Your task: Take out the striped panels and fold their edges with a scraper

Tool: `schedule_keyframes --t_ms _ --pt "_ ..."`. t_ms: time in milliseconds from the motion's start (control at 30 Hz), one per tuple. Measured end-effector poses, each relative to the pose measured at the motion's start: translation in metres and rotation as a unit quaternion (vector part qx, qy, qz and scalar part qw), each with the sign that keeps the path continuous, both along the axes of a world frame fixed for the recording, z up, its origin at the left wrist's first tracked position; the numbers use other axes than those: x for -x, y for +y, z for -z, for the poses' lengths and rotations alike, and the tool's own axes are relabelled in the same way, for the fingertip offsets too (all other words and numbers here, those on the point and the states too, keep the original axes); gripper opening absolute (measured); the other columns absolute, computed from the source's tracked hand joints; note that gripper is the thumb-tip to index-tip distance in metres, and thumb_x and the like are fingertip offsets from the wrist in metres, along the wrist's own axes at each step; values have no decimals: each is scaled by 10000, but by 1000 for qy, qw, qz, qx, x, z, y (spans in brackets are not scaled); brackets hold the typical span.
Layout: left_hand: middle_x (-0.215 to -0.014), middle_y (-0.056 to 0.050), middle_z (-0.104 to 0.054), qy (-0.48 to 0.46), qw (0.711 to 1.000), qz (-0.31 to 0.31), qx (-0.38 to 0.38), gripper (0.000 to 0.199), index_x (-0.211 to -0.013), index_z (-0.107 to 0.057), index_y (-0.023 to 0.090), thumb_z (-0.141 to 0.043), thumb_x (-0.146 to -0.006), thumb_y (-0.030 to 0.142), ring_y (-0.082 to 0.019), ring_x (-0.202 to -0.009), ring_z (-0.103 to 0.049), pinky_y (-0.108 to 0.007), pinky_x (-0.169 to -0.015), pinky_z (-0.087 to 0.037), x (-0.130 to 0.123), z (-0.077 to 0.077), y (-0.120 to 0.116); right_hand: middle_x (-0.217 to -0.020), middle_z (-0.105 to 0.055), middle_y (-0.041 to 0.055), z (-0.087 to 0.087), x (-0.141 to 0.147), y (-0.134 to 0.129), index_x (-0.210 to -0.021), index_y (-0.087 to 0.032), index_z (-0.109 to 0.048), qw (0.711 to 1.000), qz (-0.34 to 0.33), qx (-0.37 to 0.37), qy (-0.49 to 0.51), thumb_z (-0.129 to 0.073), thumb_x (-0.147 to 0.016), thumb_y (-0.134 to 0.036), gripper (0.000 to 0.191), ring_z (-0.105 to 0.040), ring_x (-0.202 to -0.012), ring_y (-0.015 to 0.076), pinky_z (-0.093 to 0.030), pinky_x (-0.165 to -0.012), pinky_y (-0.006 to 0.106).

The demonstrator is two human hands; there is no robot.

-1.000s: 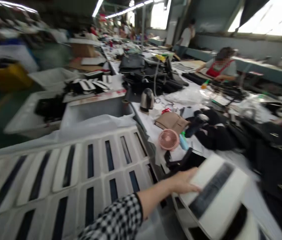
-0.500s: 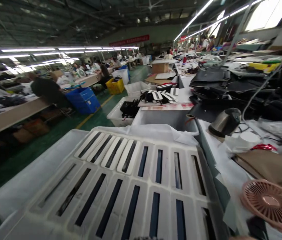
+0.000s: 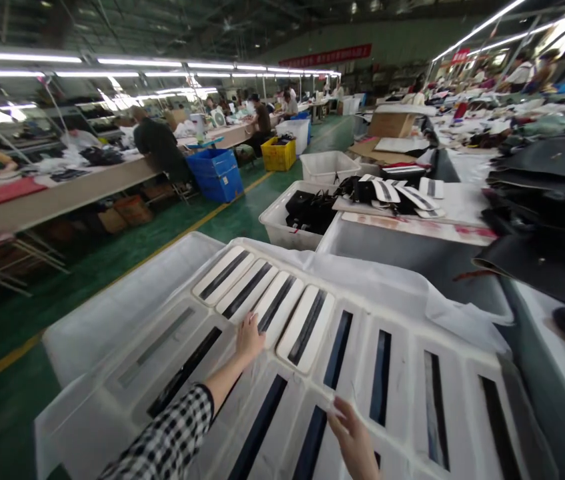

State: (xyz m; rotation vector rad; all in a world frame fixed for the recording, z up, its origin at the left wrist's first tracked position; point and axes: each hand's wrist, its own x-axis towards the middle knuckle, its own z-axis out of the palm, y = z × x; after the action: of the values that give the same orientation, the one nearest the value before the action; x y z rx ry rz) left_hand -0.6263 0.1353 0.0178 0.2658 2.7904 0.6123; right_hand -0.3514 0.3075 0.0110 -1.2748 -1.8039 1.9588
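Observation:
A pale sheet (image 3: 307, 383) with rows of rounded rectangular fields, each with a long dark slot, lies in front of me. In its far row sit several white rounded panels (image 3: 305, 330) with a dark stripe down the middle. My left hand (image 3: 251, 341), in a black-and-white checked sleeve, reaches to the near end of one of these panels, its fingertips at the edge. Its fingers look stretched out, with nothing held in them. Lower right, my right hand (image 3: 352, 437) hovers over the near row of slots, thumb and fingers apart and holding nothing.
A white bin (image 3: 289, 233) with black items stands beyond the sheet. Behind it, a board carries more striped white panels (image 3: 412, 197). Black sheets (image 3: 547, 220) are piled at right. Blue (image 3: 215, 175) and yellow bins (image 3: 278, 157) stand along the aisle, where people sit at long tables.
Both my hands have come into view over the pale sheet, the left at a striped panel. The view has swung left, so the kettle and the pink fan have left the frame.

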Motion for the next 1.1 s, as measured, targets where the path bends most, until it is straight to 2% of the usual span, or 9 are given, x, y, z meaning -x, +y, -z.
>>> schedule_keyframes --t_ms 167,233,333,467,533,633,800,933,1100 --pt "-1550 -183 -353 -23 1000 5 -8 701 -1478 -329 116 -609 -837 167 -311 -1419 -345 -376 -1155 -270 53 22 3 -1392 -555 241 46 127 11 -1193 -103 -638 998 -17 -36 -47 -782 -540 -498 777 -403 -1393 407 -277 -1173 487" --pt "-1485 -216 -428 -44 999 -10 -19 691 -1468 -335 98 -618 -848 214 -335 -1376 -405 -400 -1124 -297 69 29 7 -1436 -503 264 55 159 7 -1251 -77 -593 997 10 -41 -70 -778 -544 -469 829 -374 -1413 396 -255 -1185 457" --pt "-1263 -209 -613 -116 992 -19 -56 521 -1298 -518 79 -642 -846 308 -345 -1232 -546 -387 -1015 -391 92 36 0 -1448 -465 305 64 181 2 -1317 -62 -525 989 71 -31 -127 -786 -559 -481 905 -349 -1409 451 -244 -1168 547" --pt "-926 -83 -718 -268 950 10 -163 342 -977 -655 141 -687 -774 414 -285 -931 -673 -316 -767 -486 117 52 -24 -1194 -693 197 70 179 6 -1112 -156 -645 987 98 48 -121 -823 -552 -536 700 -583 -1210 407 -484 -994 482" --pt "-866 -60 -716 -329 918 9 -220 405 -957 -654 145 -719 -716 463 -266 -855 -675 -305 -701 -489 123 60 -33 -1016 -756 130 73 176 11 -970 -179 -686 989 78 103 -78 -857 -522 -515 586 -683 -1043 351 -569 -847 399" --pt "-824 -53 -702 -395 870 3 -295 544 -930 -641 139 -793 -600 543 -245 -799 -654 -303 -677 -483 127 65 -40 -894 -769 106 75 174 16 -913 -161 -705 983 56 175 -23 -891 -497 -486 560 -722 -892 328 -596 -765 394" --pt "-843 -68 -705 -473 797 15 -375 603 -908 -641 136 -870 -546 560 -208 -756 -638 -303 -708 -486 129 44 -54 -895 -769 130 66 161 14 -894 -116 -742 965 25 251 65 -884 -566 -509 532 -713 -938 330 -571 -882 426" --pt "-828 -92 -717 -513 760 40 -397 549 -874 -691 119 -910 -545 500 -206 -747 -644 -302 -726 -492 130 22 -66 -856 -765 154 53 141 14 -853 -104 -765 955 10 276 109 -896 -573 -502 505 -716 -904 351 -569 -870 474" --pt "-847 -102 -736 -533 737 70 -411 484 -863 -738 115 -914 -571 460 -229 -774 -667 -313 -763 -509 130 5 -76 -708 -754 69 40 112 20 -686 -224 -758 952 84 249 158 -907 -473 -602 458 -720 -693 270 -606 -760 434"
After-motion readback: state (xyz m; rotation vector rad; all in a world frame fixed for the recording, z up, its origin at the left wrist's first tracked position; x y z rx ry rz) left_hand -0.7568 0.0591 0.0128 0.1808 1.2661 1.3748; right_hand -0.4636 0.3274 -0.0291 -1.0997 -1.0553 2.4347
